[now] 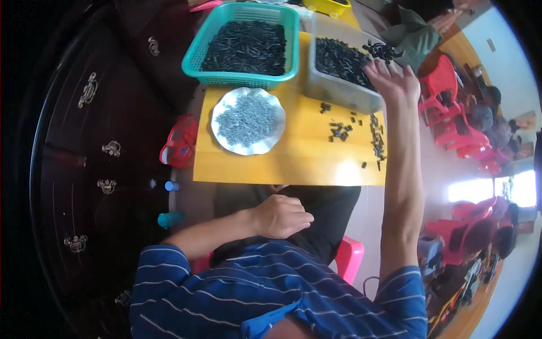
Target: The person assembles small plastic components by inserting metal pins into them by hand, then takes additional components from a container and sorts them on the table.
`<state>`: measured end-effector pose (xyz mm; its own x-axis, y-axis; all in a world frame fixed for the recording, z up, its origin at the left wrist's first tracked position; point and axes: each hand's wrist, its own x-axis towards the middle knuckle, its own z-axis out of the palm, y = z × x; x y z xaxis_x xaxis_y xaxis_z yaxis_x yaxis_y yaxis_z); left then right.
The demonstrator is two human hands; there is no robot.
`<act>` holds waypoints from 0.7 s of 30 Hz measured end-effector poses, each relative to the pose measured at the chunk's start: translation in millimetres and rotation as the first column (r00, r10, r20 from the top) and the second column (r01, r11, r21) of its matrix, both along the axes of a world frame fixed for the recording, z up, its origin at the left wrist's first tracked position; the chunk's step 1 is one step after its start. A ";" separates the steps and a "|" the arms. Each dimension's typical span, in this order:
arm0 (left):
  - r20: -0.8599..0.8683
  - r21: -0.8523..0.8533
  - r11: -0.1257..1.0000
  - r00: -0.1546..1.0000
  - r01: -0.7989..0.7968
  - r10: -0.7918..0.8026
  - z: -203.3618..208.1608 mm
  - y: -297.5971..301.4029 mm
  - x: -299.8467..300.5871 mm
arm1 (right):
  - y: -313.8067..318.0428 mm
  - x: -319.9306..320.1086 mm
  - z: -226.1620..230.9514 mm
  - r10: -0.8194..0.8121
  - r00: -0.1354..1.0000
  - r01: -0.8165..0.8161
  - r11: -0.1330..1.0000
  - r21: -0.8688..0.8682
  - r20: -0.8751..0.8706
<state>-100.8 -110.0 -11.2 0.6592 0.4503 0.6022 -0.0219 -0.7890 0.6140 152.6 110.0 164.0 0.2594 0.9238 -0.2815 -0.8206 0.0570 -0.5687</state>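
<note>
My right hand (394, 83) reaches to the right end of a clear plastic bin (344, 97), its fingers stretched out and apart. Just past the fingertips is a cluster of small black cylindrical pieces (382, 51); whether they touch the fingers I cannot tell. More black pieces (343, 61) fill the bin. My left hand (282, 216) rests curled above my lap, its fingers closed; whatever they hold, if anything, is hidden. Between the hands and the containers, loose black pieces (340, 132) lie on the yellow tabletop (293, 164), with several more along its right edge.
A green basket (241, 79) of black pieces stands at the far left of the table. Nearer sits a white scalloped plate (215, 127) heaped with small silvery metal pieces. Dark drawers (84, 169) line the left. Red chairs (440, 85) stand to the right.
</note>
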 end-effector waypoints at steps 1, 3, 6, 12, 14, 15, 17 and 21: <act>0.032 -0.016 1.000 0.999 -0.004 0.005 0.8 1.6 -0.7 | -5.2 2.3 -15.6 0.051 0.997 -0.054 0.997 0.049 0.054; -0.007 -0.019 0.998 0.998 -0.056 0.056 3.3 8.3 -10.6 | -32.4 -18.9 -44.9 0.059 0.987 -0.070 0.995 0.066 0.148; -0.095 -0.046 0.988 0.985 -0.150 0.145 9.6 13.1 -35.5 | -74.9 -52.5 -117.6 -0.013 0.901 -0.068 0.983 0.171 0.434; -0.201 -0.336 0.933 0.978 -0.127 0.061 10.9 16.4 -103.3 | -171.2 -83.5 -183.8 -0.019 0.622 -0.013 0.999 0.035 0.783; -0.286 -0.412 0.897 0.958 -0.160 0.040 2.4 14.8 -137.5 | -187.1 -75.6 -207.9 0.084 0.438 -0.067 0.996 -0.061 0.895; -0.273 -0.524 0.835 0.962 -0.166 0.020 -3.4 14.4 -154.5 | -189.0 -70.5 -218.5 0.066 0.224 -0.050 0.997 -0.056 0.972; -0.219 -0.740 0.651 0.976 -0.166 0.000 -22.5 16.0 -192.0 | -186.9 -65.3 -229.5 0.064 -0.008 -0.062 0.996 -0.064 0.998; 0.009 -0.886 0.460 0.994 0.059 -0.109 -70.5 21.1 -254.4 | -177.4 -79.8 -219.1 0.103 0.075 -0.024 0.995 -0.101 0.992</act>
<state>-355.2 -88.9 -81.6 0.7373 0.6661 -0.1133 -0.0117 0.1802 0.9836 72.8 -67.4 -55.1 0.2777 0.9501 0.1420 0.5038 -0.0182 -0.8636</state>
